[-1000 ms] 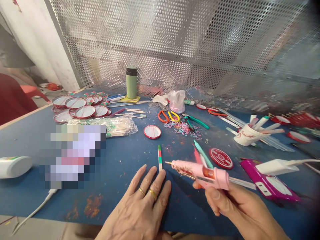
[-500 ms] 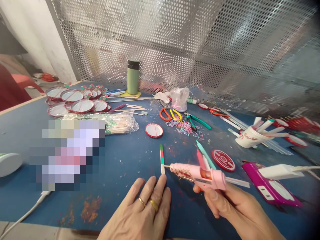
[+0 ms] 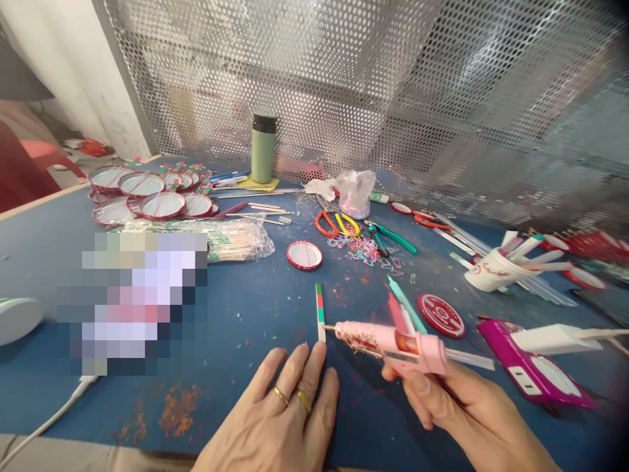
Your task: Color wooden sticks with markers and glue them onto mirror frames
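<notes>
My right hand [image 3: 442,393] grips a pink hot glue gun [image 3: 383,341] with a clear glue stick [image 3: 469,358] poking out of its back. The gun's metal tip meets or nearly meets the lower part of a flat stick [image 3: 320,308] banded in green, red and white. My left hand [image 3: 289,400] lies flat on the blue table, with a fingertip on the stick's near end. Two rings show on its fingers. Beyond the stick lies a round red-rimmed disc [image 3: 304,255] with a pale face.
Stacked red-rimmed discs [image 3: 162,205] and a bag of wooden sticks [image 3: 236,240] lie left. Scissors [image 3: 327,224], pliers [image 3: 393,237] and coloured clips [image 3: 358,249] are at centre. A paper cup [image 3: 491,270] and purple power strip [image 3: 535,367] stand right. A green bottle [image 3: 264,149] is behind.
The view has shifted very slightly. Both hands, the glue gun and the banded stick keep the same positions relative to one another.
</notes>
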`<move>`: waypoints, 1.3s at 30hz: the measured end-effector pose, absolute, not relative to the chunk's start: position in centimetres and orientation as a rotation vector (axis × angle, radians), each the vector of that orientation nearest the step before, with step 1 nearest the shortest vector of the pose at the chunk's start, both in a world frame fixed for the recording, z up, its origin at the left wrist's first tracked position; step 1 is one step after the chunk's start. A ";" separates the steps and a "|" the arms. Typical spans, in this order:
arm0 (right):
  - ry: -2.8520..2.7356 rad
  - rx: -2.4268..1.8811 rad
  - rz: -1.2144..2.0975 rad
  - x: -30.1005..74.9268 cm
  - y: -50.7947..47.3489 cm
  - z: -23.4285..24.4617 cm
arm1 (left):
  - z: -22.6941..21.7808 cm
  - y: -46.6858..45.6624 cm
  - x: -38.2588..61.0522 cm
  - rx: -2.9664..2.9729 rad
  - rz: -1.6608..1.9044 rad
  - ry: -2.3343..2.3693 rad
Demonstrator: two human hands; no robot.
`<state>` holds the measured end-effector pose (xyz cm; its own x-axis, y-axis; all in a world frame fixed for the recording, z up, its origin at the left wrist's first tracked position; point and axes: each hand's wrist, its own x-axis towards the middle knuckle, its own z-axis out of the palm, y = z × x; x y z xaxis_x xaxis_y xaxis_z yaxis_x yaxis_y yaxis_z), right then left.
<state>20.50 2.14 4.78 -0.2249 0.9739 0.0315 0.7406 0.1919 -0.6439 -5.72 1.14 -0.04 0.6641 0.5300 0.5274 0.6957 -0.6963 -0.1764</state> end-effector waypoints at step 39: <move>-2.039 -1.617 0.634 20.5 1.8 4.9 | -0.5 1.1 -5.0 -2.494 -0.765 -1.039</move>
